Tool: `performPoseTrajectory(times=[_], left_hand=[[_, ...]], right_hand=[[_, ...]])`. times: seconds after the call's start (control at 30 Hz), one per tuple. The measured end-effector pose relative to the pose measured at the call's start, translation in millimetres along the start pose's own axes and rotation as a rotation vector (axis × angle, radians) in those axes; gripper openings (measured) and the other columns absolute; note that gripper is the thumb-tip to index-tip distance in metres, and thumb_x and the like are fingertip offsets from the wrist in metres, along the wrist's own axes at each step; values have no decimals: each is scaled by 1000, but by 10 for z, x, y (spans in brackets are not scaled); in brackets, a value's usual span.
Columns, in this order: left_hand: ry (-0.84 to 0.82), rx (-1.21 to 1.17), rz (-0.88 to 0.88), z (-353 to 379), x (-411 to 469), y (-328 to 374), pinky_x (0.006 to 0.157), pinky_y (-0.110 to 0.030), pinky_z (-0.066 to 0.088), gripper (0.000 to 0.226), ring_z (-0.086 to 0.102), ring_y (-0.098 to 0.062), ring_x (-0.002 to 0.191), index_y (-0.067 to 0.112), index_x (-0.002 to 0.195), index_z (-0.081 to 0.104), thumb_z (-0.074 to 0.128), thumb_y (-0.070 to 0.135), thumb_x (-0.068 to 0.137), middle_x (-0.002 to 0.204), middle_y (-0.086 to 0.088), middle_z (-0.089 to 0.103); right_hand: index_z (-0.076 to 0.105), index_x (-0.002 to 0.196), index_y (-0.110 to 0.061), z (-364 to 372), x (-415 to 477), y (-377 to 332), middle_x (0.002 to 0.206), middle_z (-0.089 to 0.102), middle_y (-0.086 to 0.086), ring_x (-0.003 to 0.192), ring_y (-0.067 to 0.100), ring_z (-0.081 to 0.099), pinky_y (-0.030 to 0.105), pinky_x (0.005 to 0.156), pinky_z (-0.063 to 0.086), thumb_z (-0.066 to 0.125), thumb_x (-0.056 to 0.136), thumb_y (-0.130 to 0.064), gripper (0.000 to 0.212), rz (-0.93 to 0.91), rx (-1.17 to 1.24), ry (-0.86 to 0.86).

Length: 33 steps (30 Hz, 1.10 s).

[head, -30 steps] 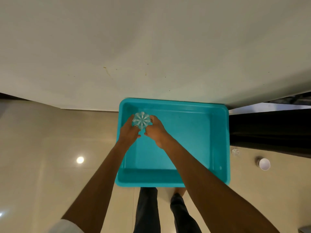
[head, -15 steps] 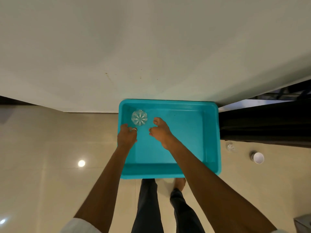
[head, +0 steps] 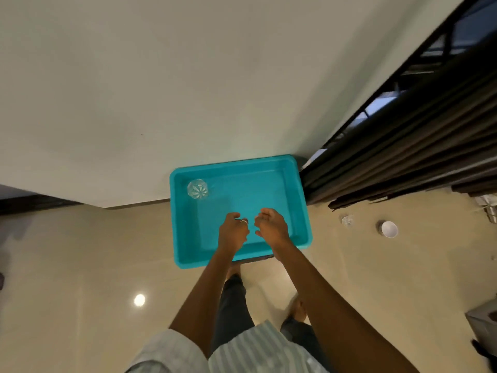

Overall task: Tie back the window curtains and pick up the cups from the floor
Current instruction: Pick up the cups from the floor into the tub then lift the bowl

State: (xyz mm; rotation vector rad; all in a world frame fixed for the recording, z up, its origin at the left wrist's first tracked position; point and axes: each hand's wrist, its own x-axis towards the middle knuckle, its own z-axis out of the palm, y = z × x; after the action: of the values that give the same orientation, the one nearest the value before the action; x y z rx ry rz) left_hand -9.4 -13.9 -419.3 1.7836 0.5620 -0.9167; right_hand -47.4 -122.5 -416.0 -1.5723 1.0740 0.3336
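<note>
Clear cut-glass cup (head: pixel 197 189) sits in the ten o'clock corner of the turquoise plastic tub (head: pixel 174 227), and nobody is holding it. Both hands hover over the tub's six o'clock half. The left hand (head: pixel 232 234) and the right hand (head: pixel 271 227) are empty, fingers loosely curled, close together but apart.

One cup banked, I'd say, and the collecting step only part done. Out at three o'clock of the tub, on the beige tiled floor (head: pixel 376 278), there's a small clear glass (head: pixel 347 220), and just beyond it a white paper cup (head: pixel 388 229) on its side. Both lie near the foot of the dark pleated curtain (head: pixel 403 157), with no tie-back that I can see.

Next call: turn right, reach low, one cup per hand.
</note>
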Motion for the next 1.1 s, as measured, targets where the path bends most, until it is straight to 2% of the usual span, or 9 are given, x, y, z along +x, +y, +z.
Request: performPoseTrajectory(times=[0.2, 0.33, 0.4, 0.47, 0.63, 0.8, 0.87, 1.0, 1.1], left_hand=[[15, 132, 101, 876, -181, -464, 91, -50, 56, 37, 69, -30, 99, 32, 110, 53, 50, 36, 73, 115, -5, 69], [35, 134, 150, 1595, -861, -598, 90, -49, 57, 20, 69, -30, 94, 37, 98, 54, 58, 36, 79, 112, -8, 67], [20, 75, 145, 1967, -1344, -536, 68, -38, 59, 18, 65, -26, 73, 25, 105, 53, 54, 14, 91, 98, -11, 65], [-29, 14, 109, 2311, -1626, -522, 48, -26, 44, 18, 58, -21, 62, 16, 111, 52, 47, 7, 95, 90, -10, 60], [-118, 45, 125, 2927, -1896, -483, 77, -37, 57, 32, 68, -29, 98, 14, 130, 50, 49, 9, 98, 120, -12, 63], [-155, 118, 110, 3319, -1839, -449, 96, -45, 53, 28, 64, -26, 101, 12, 128, 54, 52, 11, 100, 129, -12, 61], [-168, 126, 97, 3470, -1789, -370, 95, -45, 55, 29, 65, -29, 105, 12, 128, 54, 51, 11, 99, 129, -15, 62], [-147, 180, 139, 3824, -1747, -116, 70, -32, 58, 30, 71, -23, 90, 12, 123, 59, 53, 15, 94, 113, -10, 67], [-243, 199, 138, 4128, -1708, 66, 67, -31, 56, 32, 71, -25, 92, 11, 122, 61, 52, 18, 92, 110, -10, 68]], right_hand=[[61, 120, -19, -997, -417, 604, 113, 67, 1, 98, 19, 68, 42, 88, 60, 63, 93, -23, 28, -8, 176, 74], [63, 106, -29, -1792, -704, 1167, 106, 72, 3, 94, 21, 71, 46, 88, 60, 65, 90, -28, 16, 0, 251, 128], [64, 110, -19, -2175, -855, 1369, 95, 72, 4, 89, 24, 71, 45, 84, 61, 65, 93, -21, 17, 21, 319, 153], [64, 111, -14, -2501, -968, 1506, 90, 72, 5, 88, 28, 72, 41, 77, 60, 66, 93, -19, 19, 32, 356, 183], [63, 110, -13, -3120, -1046, 1612, 91, 69, 4, 92, 28, 71, 40, 79, 59, 64, 94, -20, 18, 32, 383, 215], [59, 114, -16, -3427, -961, 1712, 93, 66, -1, 91, 22, 69, 36, 79, 60, 60, 97, -23, 19, 34, 353, 226], [60, 115, -16, -3535, -877, 1749, 96, 68, 1, 91, 21, 69, 37, 82, 61, 61, 96, -27, 22, 47, 320, 236], [64, 117, -19, -3913, -560, 1822, 111, 71, 6, 103, 26, 69, 47, 95, 56, 59, 80, -41, 44, 61, 185, 286], [64, 109, -24, -4244, -259, 1882, 109, 72, 6, 103, 27, 70, 48, 95, 56, 54, 73, -44, 42, 73, 128, 341]])
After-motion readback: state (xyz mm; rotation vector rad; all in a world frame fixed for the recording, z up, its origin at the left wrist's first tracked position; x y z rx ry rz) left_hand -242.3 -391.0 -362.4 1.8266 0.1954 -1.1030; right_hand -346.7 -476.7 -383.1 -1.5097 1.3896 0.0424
